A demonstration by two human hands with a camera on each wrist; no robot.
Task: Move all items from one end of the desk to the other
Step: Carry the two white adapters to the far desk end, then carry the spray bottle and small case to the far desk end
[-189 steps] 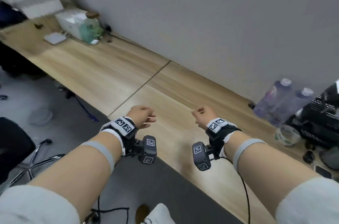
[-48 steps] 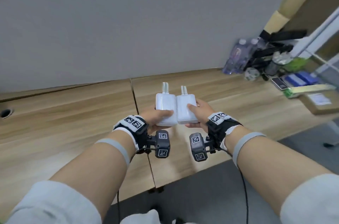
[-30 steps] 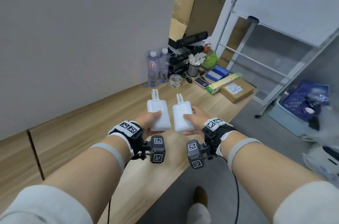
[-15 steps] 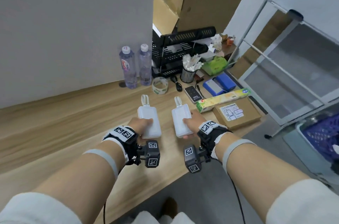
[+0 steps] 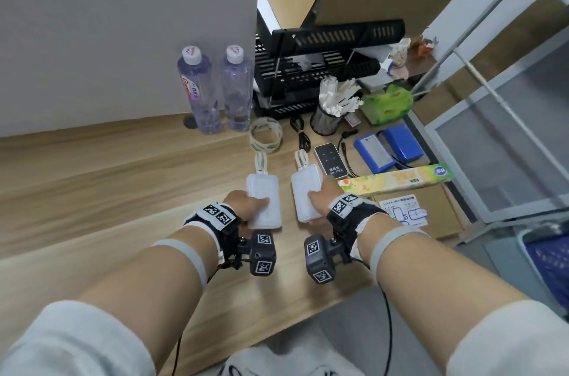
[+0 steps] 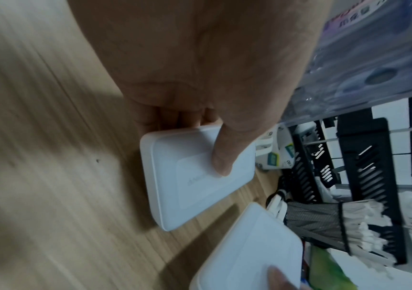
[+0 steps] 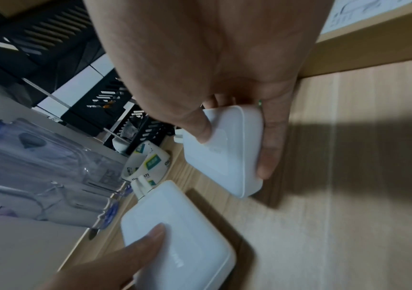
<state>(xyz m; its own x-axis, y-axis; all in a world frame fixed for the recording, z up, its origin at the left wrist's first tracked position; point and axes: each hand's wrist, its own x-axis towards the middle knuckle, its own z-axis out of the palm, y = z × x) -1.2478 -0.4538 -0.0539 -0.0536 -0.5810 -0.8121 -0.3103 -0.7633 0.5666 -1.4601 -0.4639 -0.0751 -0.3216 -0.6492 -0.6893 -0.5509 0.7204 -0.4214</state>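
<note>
Two white power banks with short looped cables are held side by side, low over the wooden desk [image 5: 92, 184]. My left hand [image 5: 246, 206] grips the left power bank [image 5: 264, 190], thumb on top and fingers underneath; the left wrist view shows this power bank [image 6: 195, 188] close to the wood. My right hand [image 5: 321, 195] grips the right power bank [image 5: 306, 190], which appears in the right wrist view as the upper power bank [image 7: 227, 157], thumb on its face and fingers under its edge. Whether either one touches the desk I cannot tell.
Ahead stand two water bottles [image 5: 215, 89], a tape roll [image 5: 265, 135], a black remote [image 5: 330, 160], a mesh cup of white sticks [image 5: 328, 120], a black file rack [image 5: 320, 67], two blue packs [image 5: 388, 147], a long yellow-green box [image 5: 397, 180] and a cardboard box [image 5: 418, 215].
My empty hands picked up the two power banks, and my view swung right along the desk to its cluttered end. In the last half second both hands sank lower and moved forward toward the clutter.
</note>
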